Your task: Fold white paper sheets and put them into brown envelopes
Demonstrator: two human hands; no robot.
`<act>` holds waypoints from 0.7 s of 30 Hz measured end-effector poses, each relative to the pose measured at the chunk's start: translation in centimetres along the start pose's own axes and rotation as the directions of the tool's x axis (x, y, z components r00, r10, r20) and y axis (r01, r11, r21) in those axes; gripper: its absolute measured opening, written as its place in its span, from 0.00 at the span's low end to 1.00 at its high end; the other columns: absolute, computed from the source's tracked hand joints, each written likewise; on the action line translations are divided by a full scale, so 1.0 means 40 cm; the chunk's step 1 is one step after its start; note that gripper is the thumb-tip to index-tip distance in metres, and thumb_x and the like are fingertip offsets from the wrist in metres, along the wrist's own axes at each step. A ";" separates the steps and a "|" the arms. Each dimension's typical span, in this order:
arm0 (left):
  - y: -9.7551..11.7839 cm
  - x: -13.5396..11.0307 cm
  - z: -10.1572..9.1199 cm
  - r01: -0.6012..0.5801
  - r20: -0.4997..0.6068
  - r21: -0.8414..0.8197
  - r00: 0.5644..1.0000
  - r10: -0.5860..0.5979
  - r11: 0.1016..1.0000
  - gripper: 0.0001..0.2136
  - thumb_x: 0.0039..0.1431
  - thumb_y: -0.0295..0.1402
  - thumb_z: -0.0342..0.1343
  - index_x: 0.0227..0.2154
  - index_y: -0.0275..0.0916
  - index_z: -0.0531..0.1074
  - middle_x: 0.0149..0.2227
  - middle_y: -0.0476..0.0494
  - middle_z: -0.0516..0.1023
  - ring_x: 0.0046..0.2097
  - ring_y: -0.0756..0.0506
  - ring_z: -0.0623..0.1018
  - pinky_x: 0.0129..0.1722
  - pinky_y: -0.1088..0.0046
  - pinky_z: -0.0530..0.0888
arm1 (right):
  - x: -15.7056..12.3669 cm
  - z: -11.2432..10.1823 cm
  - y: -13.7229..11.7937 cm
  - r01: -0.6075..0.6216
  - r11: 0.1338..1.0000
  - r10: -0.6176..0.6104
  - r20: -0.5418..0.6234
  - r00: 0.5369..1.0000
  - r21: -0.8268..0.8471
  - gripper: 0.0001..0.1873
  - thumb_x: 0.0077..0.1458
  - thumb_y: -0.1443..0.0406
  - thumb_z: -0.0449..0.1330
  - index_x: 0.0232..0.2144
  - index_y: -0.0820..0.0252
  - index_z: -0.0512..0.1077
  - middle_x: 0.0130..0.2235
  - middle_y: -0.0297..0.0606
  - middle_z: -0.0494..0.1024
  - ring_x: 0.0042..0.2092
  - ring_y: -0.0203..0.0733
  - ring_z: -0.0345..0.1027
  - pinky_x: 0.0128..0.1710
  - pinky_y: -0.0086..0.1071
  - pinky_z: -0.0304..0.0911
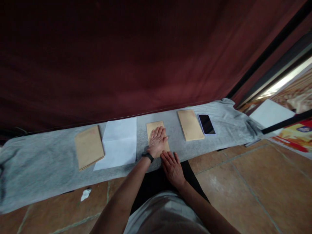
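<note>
A brown paper envelope [151,126] lies flat on the grey cloth in front of me, partly hidden under my hands. My left hand [157,141], with a dark band at the wrist, presses on its middle with the fingers stretched out. At the envelope's near end rests my right hand [173,169], palm down and fingers extended, the fingertips touching its lower edge. To the left lie white paper sheets [120,143] with a crease across them, and beside them a stack of brown envelopes [89,146]. Another brown envelope stack [190,125] sits to the right.
A phone [206,124] lies right of the right-hand stack. Grey cloth [44,162] covers the long narrow surface, with a dark red curtain [122,65] behind it. A crumpled white tissue [85,194] is on the tiled floor [234,191]. Dark bars [268,48] stand at the right.
</note>
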State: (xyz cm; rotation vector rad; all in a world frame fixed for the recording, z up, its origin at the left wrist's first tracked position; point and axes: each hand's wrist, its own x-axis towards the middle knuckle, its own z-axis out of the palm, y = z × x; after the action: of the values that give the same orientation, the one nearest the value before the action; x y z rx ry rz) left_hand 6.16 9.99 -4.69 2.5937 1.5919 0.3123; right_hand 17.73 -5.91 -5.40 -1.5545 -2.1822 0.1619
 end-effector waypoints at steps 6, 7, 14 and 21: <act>-0.014 0.027 0.007 0.074 -0.018 -0.028 0.997 -0.075 0.997 0.27 0.71 0.42 0.39 0.68 0.37 0.57 0.72 0.39 0.54 0.72 0.37 0.51 0.69 0.53 0.52 | 0.000 0.002 -0.003 -0.008 1.000 0.008 0.003 1.000 -0.011 0.26 0.69 0.66 0.49 0.67 0.54 0.59 0.67 0.39 0.64 0.67 0.49 0.56 0.69 0.54 0.43; -0.015 0.032 0.007 0.083 -0.020 -0.028 0.996 -0.084 0.996 0.27 0.71 0.42 0.39 0.68 0.37 0.57 0.71 0.39 0.55 0.72 0.37 0.52 0.69 0.53 0.52 | 0.000 0.002 -0.003 -0.008 1.000 0.008 0.004 1.000 -0.011 0.26 0.69 0.66 0.49 0.67 0.54 0.59 0.67 0.39 0.64 0.67 0.49 0.56 0.69 0.55 0.43; -0.019 0.025 -0.009 0.067 0.012 -0.004 0.998 -0.067 0.998 0.26 0.71 0.40 0.38 0.68 0.40 0.57 0.71 0.42 0.56 0.72 0.38 0.53 0.70 0.52 0.52 | -0.002 0.002 0.002 0.002 1.000 -0.002 -0.002 1.000 -0.008 0.26 0.68 0.66 0.49 0.67 0.54 0.59 0.66 0.39 0.65 0.67 0.48 0.56 0.69 0.54 0.45; -0.027 -0.155 -0.038 -0.098 0.102 0.009 0.990 0.097 0.995 0.25 0.73 0.40 0.36 0.69 0.45 0.53 0.72 0.48 0.54 0.73 0.43 0.51 0.70 0.54 0.52 | -0.004 0.000 0.001 0.008 1.000 -0.008 0.006 1.000 0.008 0.28 0.67 0.67 0.50 0.67 0.55 0.58 0.66 0.40 0.66 0.68 0.48 0.56 0.69 0.54 0.44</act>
State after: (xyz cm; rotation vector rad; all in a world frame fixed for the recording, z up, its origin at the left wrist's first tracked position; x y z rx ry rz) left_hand 2.18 4.90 -4.20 2.6570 1.4437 0.1736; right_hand 17.81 -6.06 -5.45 -1.5427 -2.1893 0.1725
